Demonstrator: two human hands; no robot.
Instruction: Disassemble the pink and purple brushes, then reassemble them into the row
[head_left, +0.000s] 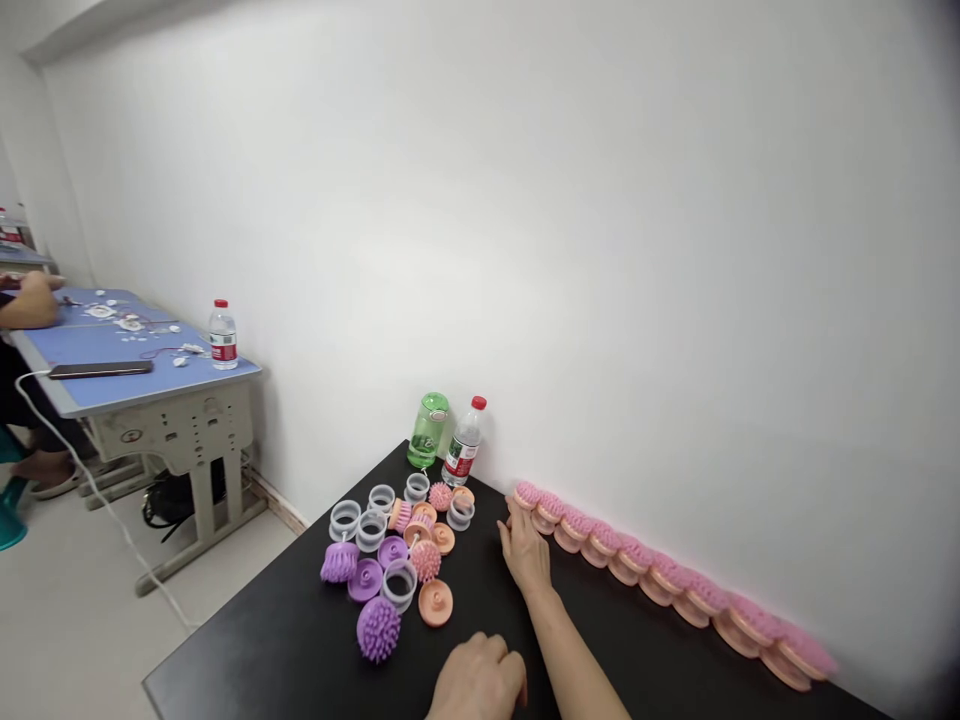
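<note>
The right hand (529,558) is open, and its fingers (513,522) touch the first pink brush (526,495). A long row of brushes (660,575) runs along the wall (600,250), near to far, spikes tipped up. The left hand (476,680) is curled shut on the desk (262,640), near purple and peach parts (365,580).

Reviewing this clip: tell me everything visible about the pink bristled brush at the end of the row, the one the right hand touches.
The pink bristled brush has a dome of short, rubbery-looking pink nubs on a smooth peach plastic rim. It stands first in a row of matching brushes along the white wall, on a black tabletop, and looks tilted rather than flat. The fingertips of the right hand touch its near side. The neighbouring brush sits close against it, though the exact contact is too small to tell.
</note>
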